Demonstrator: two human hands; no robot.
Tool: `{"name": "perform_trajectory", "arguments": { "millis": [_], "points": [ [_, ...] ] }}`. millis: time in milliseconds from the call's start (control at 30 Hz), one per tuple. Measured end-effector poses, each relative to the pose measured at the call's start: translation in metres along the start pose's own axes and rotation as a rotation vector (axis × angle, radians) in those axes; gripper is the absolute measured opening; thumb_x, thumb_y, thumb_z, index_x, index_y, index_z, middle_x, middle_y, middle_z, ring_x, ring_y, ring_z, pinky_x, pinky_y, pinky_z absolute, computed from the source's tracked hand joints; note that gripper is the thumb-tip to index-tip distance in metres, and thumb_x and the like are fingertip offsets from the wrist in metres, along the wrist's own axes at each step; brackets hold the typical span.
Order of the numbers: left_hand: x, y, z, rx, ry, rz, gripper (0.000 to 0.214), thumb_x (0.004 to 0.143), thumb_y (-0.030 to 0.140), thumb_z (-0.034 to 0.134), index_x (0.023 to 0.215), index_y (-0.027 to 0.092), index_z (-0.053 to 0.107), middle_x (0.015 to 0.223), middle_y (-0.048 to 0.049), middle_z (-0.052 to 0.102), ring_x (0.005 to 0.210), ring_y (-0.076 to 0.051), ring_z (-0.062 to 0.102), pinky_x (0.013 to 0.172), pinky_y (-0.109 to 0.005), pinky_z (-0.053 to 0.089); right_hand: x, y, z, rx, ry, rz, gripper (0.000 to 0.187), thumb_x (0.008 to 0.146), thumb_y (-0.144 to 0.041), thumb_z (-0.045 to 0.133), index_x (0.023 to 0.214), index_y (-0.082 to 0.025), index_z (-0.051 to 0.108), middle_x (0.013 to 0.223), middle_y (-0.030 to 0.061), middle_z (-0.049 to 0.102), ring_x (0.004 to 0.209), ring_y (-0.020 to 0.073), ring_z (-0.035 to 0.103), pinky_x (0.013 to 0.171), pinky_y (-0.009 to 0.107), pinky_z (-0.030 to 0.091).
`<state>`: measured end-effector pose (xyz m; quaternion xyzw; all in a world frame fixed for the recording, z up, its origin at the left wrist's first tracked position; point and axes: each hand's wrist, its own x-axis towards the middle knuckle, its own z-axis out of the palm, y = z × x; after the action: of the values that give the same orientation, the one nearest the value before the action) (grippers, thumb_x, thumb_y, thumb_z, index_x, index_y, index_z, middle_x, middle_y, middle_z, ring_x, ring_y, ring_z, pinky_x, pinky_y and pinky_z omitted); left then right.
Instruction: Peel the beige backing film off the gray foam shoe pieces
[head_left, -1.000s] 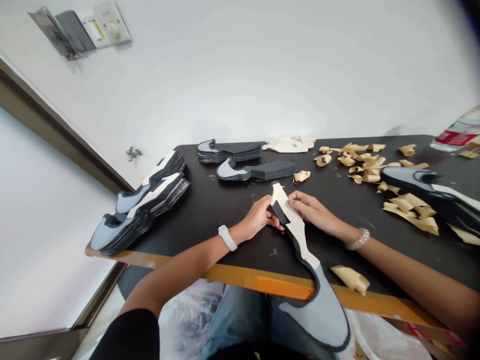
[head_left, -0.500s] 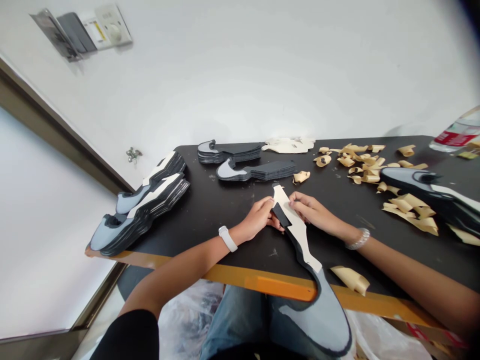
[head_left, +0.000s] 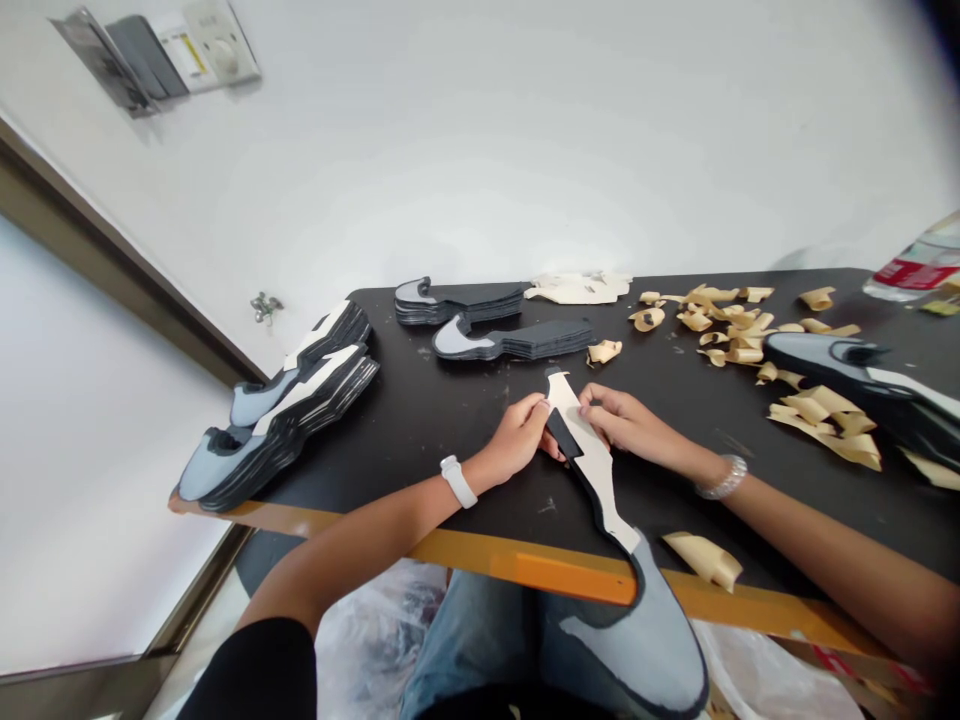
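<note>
My left hand [head_left: 517,438] and right hand [head_left: 626,423], seen from above at a black worktable [head_left: 420,400]. Both hands are held close together on a sole-shaped foam piece [head_left: 600,480], which passes between them. Left fingers [head_left: 536,410] are curled against its near edge; right fingertips [head_left: 589,400] are pressed together on its upper part, pinching the cream backing paper [head_left: 592,450]. A bare black foam patch [head_left: 564,433] shows just beside my left fingertips. The piece lies tilted across the table, its far tip just beyond my grip and its grey end [head_left: 649,650] hanging past the orange table edge [head_left: 540,572] above my jeans [head_left: 480,640]. Beside it: two stacks of grey-and-black foam pieces [head_left: 277,425] at left, two more [head_left: 510,342] beyond my hands, another [head_left: 862,385] at right. Curled tan paper strips [head_left: 727,325] lie scattered at right, one [head_left: 703,560] near my right forearm.
</note>
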<state>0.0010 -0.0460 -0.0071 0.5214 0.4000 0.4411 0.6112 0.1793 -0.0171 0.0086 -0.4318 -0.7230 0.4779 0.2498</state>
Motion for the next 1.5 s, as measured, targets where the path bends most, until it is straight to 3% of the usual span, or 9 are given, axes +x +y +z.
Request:
{"name": "perform_trajectory", "arguments": {
  "millis": [400, 633, 933, 1267, 1500],
  "points": [
    [0.003, -0.001, -0.006, 0.195, 0.081, 0.095, 0.024, 0.086, 0.04, 0.042, 0.076, 0.018, 0.043, 0.045, 0.0059, 0.048, 0.041, -0.01, 0.053, 0.044, -0.018, 0.038, -0.001, -0.004, 0.004, 0.082, 0.032, 0.043, 0.033, 0.079, -0.052, 0.054, 0.079, -0.02, 0.046, 0.045, -0.0063, 0.048, 0.037, 0.0072, 0.039, 0.039, 0.021, 0.026],
    [0.003, 0.005, -0.006, 0.016, 0.165, 0.094, 0.023, 0.08, 0.036, 0.046, 0.067, 0.017, 0.045, 0.055, 0.0046, 0.047, 0.044, -0.009, 0.051, 0.044, -0.021, 0.045, -0.002, -0.009, 0.002, 0.138, -0.051, 0.027, 0.041, 0.074, -0.054, 0.062, 0.09, -0.017, 0.052, 0.05, -0.0062, 0.049, 0.044, 0.007, 0.041, 0.044, 0.021, 0.029],
    [0.002, 0.006, -0.007, 0.044, 0.158, 0.086, 0.025, 0.08, 0.04, 0.05, 0.075, 0.016, 0.054, 0.059, 0.0035, 0.05, 0.047, -0.008, 0.049, 0.046, -0.02, 0.042, -0.001, -0.005, 0.002, 0.117, -0.138, -0.008, 0.043, 0.074, -0.056, 0.062, 0.087, -0.02, 0.042, 0.05, -0.0075, 0.05, 0.045, 0.0073, 0.042, 0.042, 0.02, 0.027],
    [0.0, 0.008, -0.006, 0.09, 0.154, 0.124, 0.03, 0.079, 0.044, 0.054, 0.069, 0.015, 0.052, 0.06, 0.0031, 0.049, 0.052, -0.009, 0.046, 0.049, -0.02, 0.04, -0.003, -0.008, 0.003, 0.166, -0.181, -0.001, 0.045, 0.069, -0.051, 0.069, 0.081, -0.02, 0.039, 0.05, -0.0077, 0.051, 0.047, 0.0079, 0.046, 0.046, 0.02, 0.03],
    [0.002, 0.005, -0.008, 0.078, 0.161, 0.088, 0.029, 0.079, 0.042, 0.054, 0.067, 0.016, 0.049, 0.06, 0.0035, 0.046, 0.058, -0.009, 0.046, 0.054, -0.02, 0.037, -0.004, -0.009, 0.005, 0.131, -0.15, -0.044, 0.035, 0.078, -0.049, 0.061, 0.081, -0.019, 0.043, 0.048, -0.0076, 0.05, 0.044, 0.0065, 0.042, 0.045, 0.019, 0.028]
  ]
}}
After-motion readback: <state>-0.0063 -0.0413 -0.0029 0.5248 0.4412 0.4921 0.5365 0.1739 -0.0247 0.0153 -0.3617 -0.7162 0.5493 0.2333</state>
